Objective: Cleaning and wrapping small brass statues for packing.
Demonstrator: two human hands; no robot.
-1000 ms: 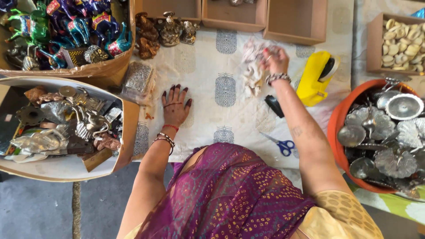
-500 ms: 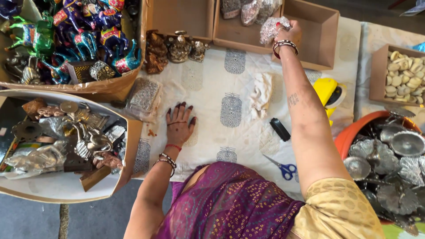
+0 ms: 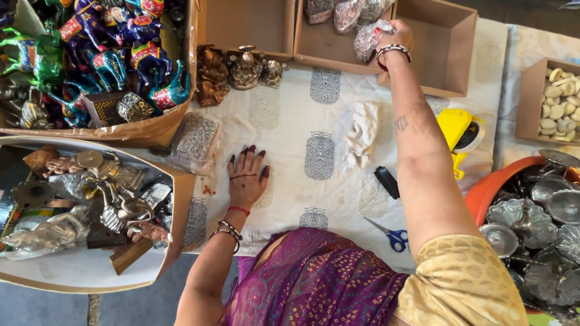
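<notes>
My right hand [image 3: 396, 37] reaches far forward and grips a small item wrapped in clear plastic [image 3: 368, 40], holding it over the middle cardboard box [image 3: 314, 59]. That box holds other plastic-wrapped items [image 3: 347, 12] at its back. Flat on the white printed cloth [image 3: 290, 115] rests my left hand [image 3: 246, 175], fingers spread, holding nothing. A crumpled white cloth [image 3: 363, 133] lies on the cloth between my two arms.
A yellow tape dispenser [image 3: 457, 137], a black object [image 3: 386, 182] and blue-handled scissors [image 3: 389, 234] lie to the right. Left stand boxes of painted animal figures [image 3: 103, 54] and metal figurines [image 3: 103, 193]. An orange tub of silver dishes [image 3: 538, 223] sits right. Small idols [image 3: 244, 66] line the back.
My right hand lifted the wrapped item from near the crumpled cloth and carried it forward to the middle box, then lowered it slightly. The left hand stayed flat.
</notes>
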